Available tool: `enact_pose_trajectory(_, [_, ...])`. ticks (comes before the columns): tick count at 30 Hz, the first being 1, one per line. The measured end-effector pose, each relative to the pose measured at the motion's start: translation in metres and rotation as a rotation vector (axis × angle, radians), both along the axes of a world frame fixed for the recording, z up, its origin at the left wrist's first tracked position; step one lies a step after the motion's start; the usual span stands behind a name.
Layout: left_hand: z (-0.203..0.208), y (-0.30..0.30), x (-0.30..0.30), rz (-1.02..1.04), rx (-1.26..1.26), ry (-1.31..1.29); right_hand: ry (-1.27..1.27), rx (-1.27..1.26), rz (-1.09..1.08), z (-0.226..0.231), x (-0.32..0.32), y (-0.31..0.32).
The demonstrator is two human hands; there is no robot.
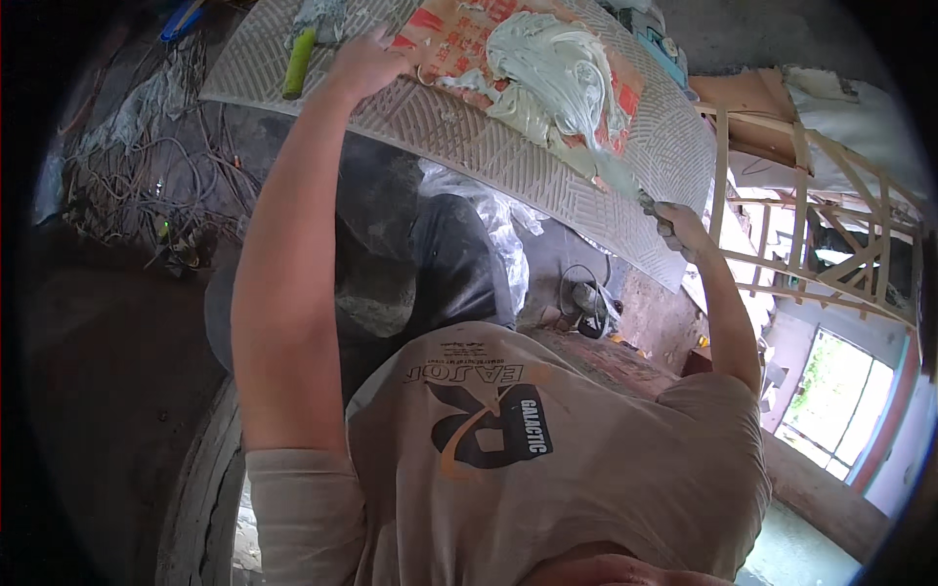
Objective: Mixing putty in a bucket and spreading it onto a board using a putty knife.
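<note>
A mound of creamy white paste [552,68] lies on an orange-brown sheet with red print [445,34], on top of a grey board with a ridged pattern [440,137]. My left hand [371,65] is closed at the sheet's left edge, its fingertips partly hidden. My right hand [684,231] grips a putty knife [618,178] at the board's right side. Its paste-smeared blade points up and left, touching the lower end of the paste. Left of my left hand, a tool with a yellow-green handle [298,64] rests on the board, its head caked grey.
Tangled cables [186,161] lie on the floor at the left. Clear plastic film [498,220] hangs below the board, beside my knees. A wooden frame [811,205] stands at the right, near a bright window [835,400]. A blue-edged object [662,54] sits beyond the board's far right.
</note>
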State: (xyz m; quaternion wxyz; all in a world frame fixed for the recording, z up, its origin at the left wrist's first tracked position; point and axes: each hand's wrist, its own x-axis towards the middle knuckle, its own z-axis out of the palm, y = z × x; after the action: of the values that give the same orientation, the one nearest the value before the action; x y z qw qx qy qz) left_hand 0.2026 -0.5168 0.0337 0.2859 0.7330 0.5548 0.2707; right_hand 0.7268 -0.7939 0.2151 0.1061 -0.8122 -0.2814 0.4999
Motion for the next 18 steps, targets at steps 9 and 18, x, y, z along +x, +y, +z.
enact_pose_trajectory(9, [0.040, -0.012, -0.001, 0.039, -0.132, -0.044, 0.028, -0.006, 0.241, -0.016, -0.053, 0.050])
enact_pose_trajectory(18, [0.048, -0.016, 0.002, 0.036, -0.165, 0.040, 0.169, 0.151, -0.036, -0.039, -0.191, 0.061])
